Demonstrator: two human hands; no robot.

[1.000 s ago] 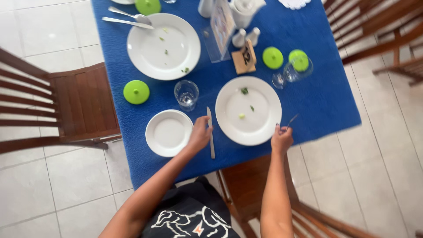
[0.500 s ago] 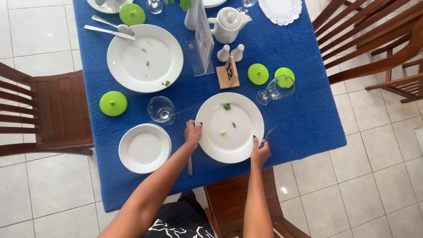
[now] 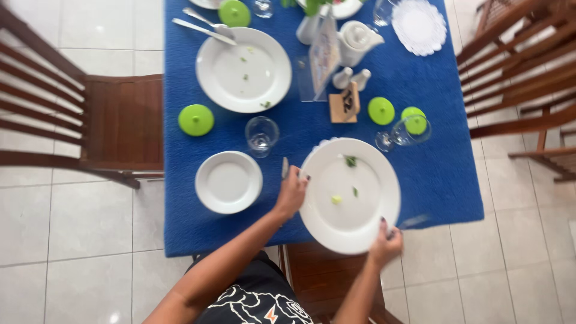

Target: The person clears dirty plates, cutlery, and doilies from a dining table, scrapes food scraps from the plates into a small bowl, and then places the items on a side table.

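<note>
View: head cam, single; no 2nd view, so no overlap.
Position: above the near edge of the bench (image 3: 198,234), worn by a person standing.
Facing: almost straight down, slightly fwd; far end of bench runs out of frame at top.
Range: mid-distance; forearms enter from bottom, left hand (image 3: 292,193) and right hand (image 3: 384,243) just below centre.
Coverage: most of blue bench top, wooden chairs (image 3: 123,120) both sides, tiled floor (image 3: 72,240) around.

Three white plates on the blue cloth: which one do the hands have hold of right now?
The large plate at the near table edge, with green scraps on it. The left hand and right hand grip its rim; the small plate and the far large plate lie untouched.
</note>
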